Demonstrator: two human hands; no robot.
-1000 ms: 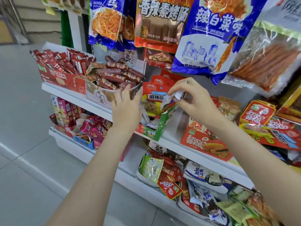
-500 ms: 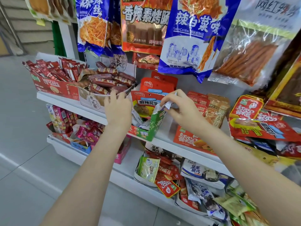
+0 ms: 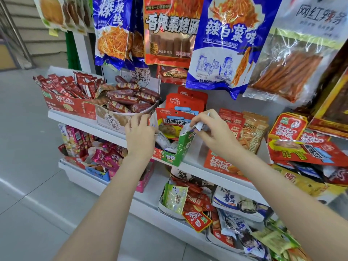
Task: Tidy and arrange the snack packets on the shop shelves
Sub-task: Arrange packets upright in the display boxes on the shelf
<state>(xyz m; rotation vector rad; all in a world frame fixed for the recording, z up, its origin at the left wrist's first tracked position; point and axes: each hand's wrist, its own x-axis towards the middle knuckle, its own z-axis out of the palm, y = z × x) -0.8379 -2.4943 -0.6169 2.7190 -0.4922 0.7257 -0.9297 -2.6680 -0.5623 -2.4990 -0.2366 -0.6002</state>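
Note:
A green and red cardboard display box [image 3: 181,147] stands on the upper white shelf [image 3: 195,167]. It holds red peanut packets [image 3: 177,119] upright at the back and small white packets [image 3: 163,141] loose at the bottom. My right hand [image 3: 211,132] pinches a small crumpled white packet [image 3: 200,125] just above the box's right wall. My left hand [image 3: 140,132] reaches in at the box's left side, with its fingertips hidden among the packets there.
Left of the box stand a tub of red sausages [image 3: 131,102] and a red Nescafe carton [image 3: 69,104]. Large snack bags [image 3: 224,44] hang above. Orange and red packets [image 3: 293,142] lie at the right. The lower shelf [image 3: 146,206] carries more mixed packets.
My right hand has lowered the small white packet toward the box's right wall. My left hand has stayed at the box's left side. The camera has shifted slightly.

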